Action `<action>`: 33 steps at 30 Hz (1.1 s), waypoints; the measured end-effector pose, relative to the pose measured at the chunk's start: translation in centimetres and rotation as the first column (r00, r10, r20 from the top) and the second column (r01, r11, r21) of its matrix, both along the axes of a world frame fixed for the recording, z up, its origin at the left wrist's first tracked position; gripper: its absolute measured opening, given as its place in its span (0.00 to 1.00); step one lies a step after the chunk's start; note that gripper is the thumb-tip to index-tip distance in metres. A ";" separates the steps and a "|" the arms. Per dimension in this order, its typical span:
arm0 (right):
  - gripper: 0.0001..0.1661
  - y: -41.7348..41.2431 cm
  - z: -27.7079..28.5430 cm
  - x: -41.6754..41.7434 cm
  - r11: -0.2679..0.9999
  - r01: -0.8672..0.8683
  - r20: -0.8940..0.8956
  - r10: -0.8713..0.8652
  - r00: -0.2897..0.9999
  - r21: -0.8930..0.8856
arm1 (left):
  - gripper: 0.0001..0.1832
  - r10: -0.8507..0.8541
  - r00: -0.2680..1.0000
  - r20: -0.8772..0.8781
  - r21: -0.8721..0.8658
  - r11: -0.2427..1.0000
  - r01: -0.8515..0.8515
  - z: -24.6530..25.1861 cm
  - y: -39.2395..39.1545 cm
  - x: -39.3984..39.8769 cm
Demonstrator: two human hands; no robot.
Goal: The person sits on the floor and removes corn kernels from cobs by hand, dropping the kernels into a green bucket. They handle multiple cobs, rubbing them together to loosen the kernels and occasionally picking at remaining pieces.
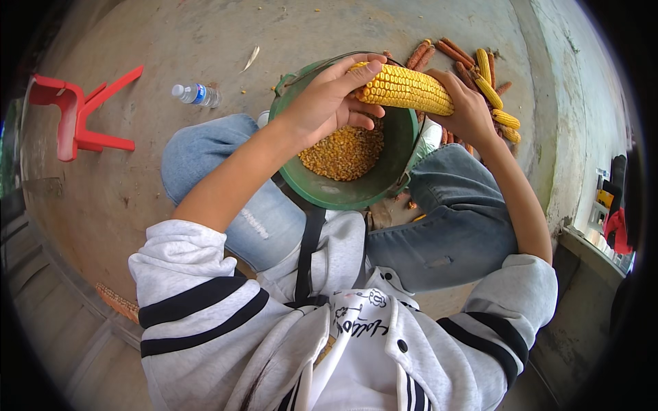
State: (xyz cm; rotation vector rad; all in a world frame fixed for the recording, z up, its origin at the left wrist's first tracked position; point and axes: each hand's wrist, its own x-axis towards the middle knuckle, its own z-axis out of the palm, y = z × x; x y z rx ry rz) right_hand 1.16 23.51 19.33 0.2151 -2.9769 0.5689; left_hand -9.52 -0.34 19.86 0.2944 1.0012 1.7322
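Above a green plastic bucket, an ear of yellow corn lies nearly level between both hands, its rows of kernels largely whole. My right hand grips its right end. At the left end, my left hand has its thumb across the tip, while its lower fingers spread below the ear. Loose corn kernels cover the bottom of the bucket, which stands between my bent knees. Part of the bucket's opening is hidden by my left hand and the ear.
Right of the bucket lie several reddish bare cobs and several yellow ears, near a wall. On the left are a plastic bottle and a red plastic stool. A partly shelled ear lies lower left.
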 end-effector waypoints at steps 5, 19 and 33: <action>0.37 0.7 -0.3 0.1 0.989 -0.007 0.009 0.008 1.000 -0.144 | 0.26 -0.037 0.996 -0.075 0.100 0.994 0.044 0.1 -0.1 -0.3; 0.34 0.9 0.4 0.1 0.938 -0.080 0.237 0.167 0.957 -0.337 | 0.31 -0.141 0.979 -0.147 -0.102 0.987 0.127 0.9 0.0 0.3; 0.34 0.6 0.7 0.3 0.974 -0.073 0.263 0.130 0.956 -0.214 | 0.31 -0.192 0.977 -0.096 -0.158 0.972 0.175 -0.5 -0.1 0.1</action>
